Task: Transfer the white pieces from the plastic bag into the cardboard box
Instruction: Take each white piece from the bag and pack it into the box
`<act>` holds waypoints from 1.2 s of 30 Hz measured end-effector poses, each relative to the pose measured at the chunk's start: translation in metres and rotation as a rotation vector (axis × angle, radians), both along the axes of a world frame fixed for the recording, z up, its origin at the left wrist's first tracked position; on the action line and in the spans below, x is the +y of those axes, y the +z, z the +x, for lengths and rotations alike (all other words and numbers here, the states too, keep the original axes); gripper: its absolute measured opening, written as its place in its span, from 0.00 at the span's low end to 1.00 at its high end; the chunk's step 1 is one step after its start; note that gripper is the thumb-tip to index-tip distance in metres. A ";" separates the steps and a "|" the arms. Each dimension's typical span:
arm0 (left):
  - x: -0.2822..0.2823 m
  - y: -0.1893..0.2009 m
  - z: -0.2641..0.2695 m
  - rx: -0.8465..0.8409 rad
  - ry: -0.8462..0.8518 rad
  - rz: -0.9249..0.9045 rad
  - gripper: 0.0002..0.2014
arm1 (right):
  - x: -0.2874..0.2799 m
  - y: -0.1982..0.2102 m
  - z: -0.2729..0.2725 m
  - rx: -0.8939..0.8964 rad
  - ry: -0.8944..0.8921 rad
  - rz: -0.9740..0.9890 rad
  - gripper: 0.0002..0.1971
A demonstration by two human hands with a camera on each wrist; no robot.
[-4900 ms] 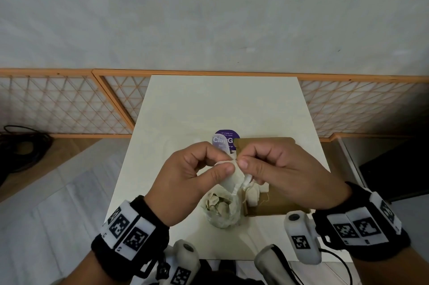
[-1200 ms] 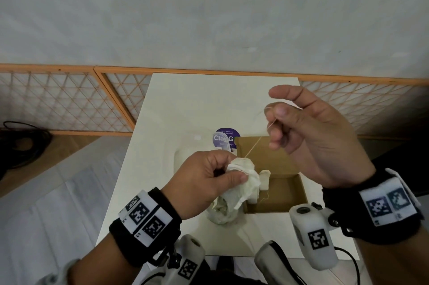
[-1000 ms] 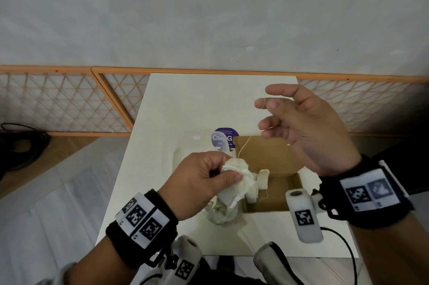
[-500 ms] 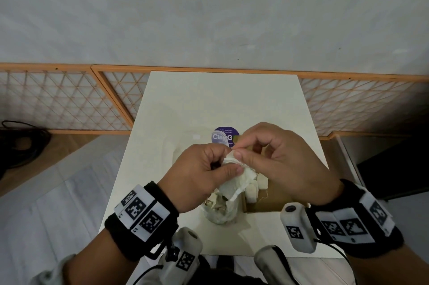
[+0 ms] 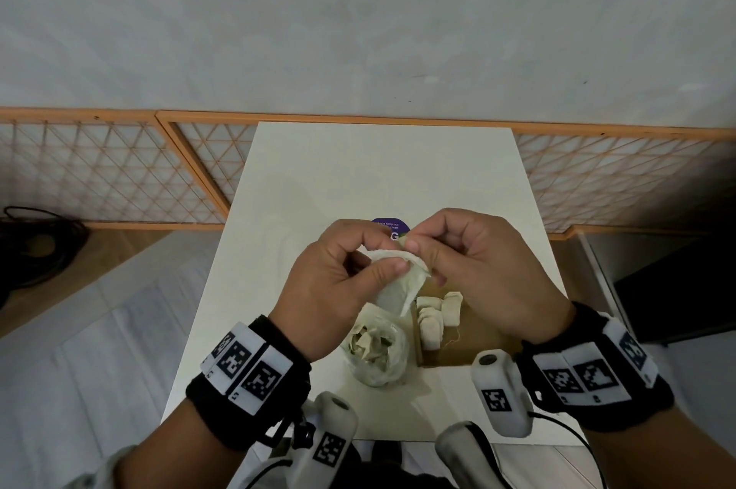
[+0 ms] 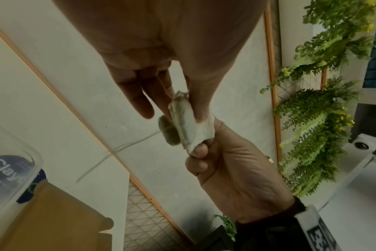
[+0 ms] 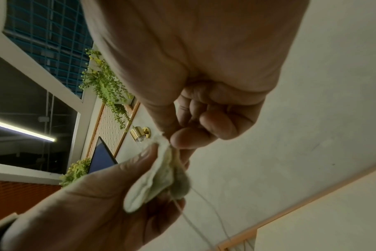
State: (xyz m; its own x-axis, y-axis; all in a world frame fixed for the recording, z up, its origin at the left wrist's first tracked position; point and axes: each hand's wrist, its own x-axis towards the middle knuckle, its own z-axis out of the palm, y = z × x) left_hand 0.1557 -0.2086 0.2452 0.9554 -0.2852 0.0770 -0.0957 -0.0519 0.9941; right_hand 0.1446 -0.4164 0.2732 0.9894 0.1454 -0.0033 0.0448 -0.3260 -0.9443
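Both hands are raised above the table and hold one white piece [image 5: 400, 285] between them. My left hand [image 5: 382, 263] pinches its lower part with thumb and fingers [image 6: 201, 108]. My right hand [image 5: 414, 245] pinches its top edge; the right wrist view shows a thin thread [image 7: 195, 219] trailing from the white piece [image 7: 155, 176]. Below the hands, the clear plastic bag [image 5: 376, 353] with more pieces sits on the table. The open cardboard box [image 5: 466, 345] lies just right of it, with several white pieces [image 5: 436, 313] stacked at its left side.
A clear lidded container with a purple label [image 5: 392, 227] stands behind the hands, left of the box's far end. The white table [image 5: 382, 174] is narrow, with floor on the left and an orange lattice screen [image 5: 119, 174] behind.
My right hand, which had pulled a thread up and away and spread its fingers, has come back down and pinches the top of the piece. My left hand kept holding the piece.
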 end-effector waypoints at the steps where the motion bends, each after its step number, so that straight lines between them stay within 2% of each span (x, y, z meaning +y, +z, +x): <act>1: -0.001 0.001 0.000 0.011 0.000 -0.021 0.05 | 0.001 0.001 0.000 0.011 0.006 0.006 0.05; 8: -0.003 -0.002 0.006 -0.001 0.020 -0.024 0.04 | 0.001 0.011 0.000 -0.004 0.050 -0.065 0.10; 11: -0.005 -0.002 0.008 0.005 0.040 -0.071 0.08 | 0.001 0.009 0.000 0.017 0.104 0.017 0.06; 14: -0.008 -0.003 0.010 0.005 0.047 -0.083 0.09 | 0.000 -0.001 0.001 0.060 0.135 0.045 0.15; 16: -0.013 -0.005 0.011 0.021 0.039 -0.090 0.04 | 0.000 -0.011 0.003 0.049 0.134 0.014 0.13; 19: -0.020 -0.012 0.013 0.072 -0.012 -0.111 0.06 | -0.007 -0.028 0.006 0.021 0.133 -0.034 0.16; 24: -0.014 -0.041 0.013 0.119 -0.017 0.052 0.09 | -0.046 -0.055 0.000 0.030 0.089 -0.218 0.04; 27: -0.001 -0.060 0.010 0.191 0.015 0.205 0.07 | -0.074 -0.079 -0.011 0.154 0.039 -0.401 0.07; 30: 0.014 -0.078 0.005 0.228 0.044 0.317 0.06 | -0.098 -0.105 -0.024 0.239 0.065 -0.560 0.05; 33: 0.028 -0.094 0.000 0.292 0.067 0.380 0.05 | -0.110 -0.139 -0.031 0.274 0.065 -0.595 0.07; 36: 0.037 -0.108 -0.004 0.343 0.081 0.441 0.05 | -0.111 -0.181 -0.023 0.324 0.076 -0.637 0.14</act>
State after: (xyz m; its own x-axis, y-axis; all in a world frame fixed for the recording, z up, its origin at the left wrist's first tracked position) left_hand 0.1518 -0.1718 0.1373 0.9248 -0.1445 -0.3519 0.2512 -0.4629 0.8501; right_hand 0.1221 -0.5273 0.0925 0.9115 0.0854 -0.4024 -0.1616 -0.8252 -0.5413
